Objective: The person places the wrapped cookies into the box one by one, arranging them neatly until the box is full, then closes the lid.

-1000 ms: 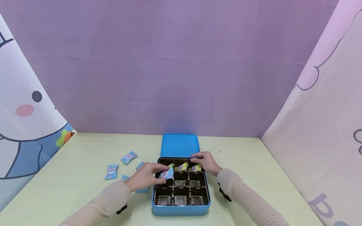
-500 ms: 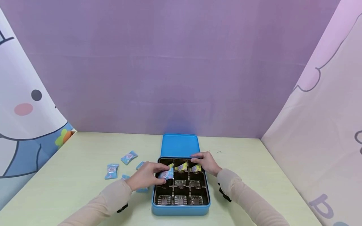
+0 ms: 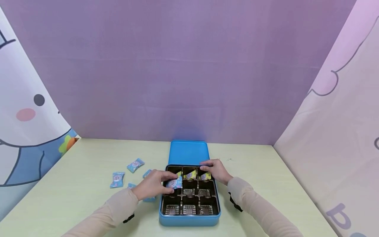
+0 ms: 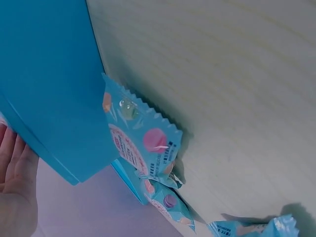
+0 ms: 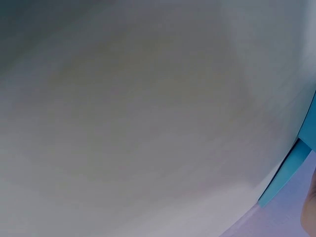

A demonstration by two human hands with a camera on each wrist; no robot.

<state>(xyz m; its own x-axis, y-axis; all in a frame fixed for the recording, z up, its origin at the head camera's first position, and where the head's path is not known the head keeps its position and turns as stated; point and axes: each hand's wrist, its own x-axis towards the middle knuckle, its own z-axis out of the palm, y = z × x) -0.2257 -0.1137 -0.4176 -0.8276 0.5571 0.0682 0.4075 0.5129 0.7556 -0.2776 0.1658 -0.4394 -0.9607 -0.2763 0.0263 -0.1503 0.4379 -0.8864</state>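
My left hand (image 3: 152, 183) pinches a blue-wrapped candy (image 3: 174, 182) between thumb and fingers, over the left compartment of the middle row in a blue tin (image 3: 189, 221). A black divided tray (image 3: 189, 197) fills the tin. Yellow-wrapped candies (image 3: 190, 174) sit in the back row; the left one is partly covered by the held candy. At the tin's back right corner, my right hand (image 3: 218, 171) grips the rim, fingers at the back edge and thumb on the inner side. Part of the left hand (image 4: 17, 182) shows beside the tin wall in the left wrist view.
Loose blue candies (image 3: 117, 180) lie on the pale table (image 3: 74, 184) left of the tin, some partly hidden by the left hand. Behind the tin lies its blue lid (image 3: 189, 152). A purple backdrop (image 3: 183, 72) and printed side cloths (image 3: 340, 131) border the table.
Both hands, the held candy and the tin keep the same places. Only the head view shifts very slightly.
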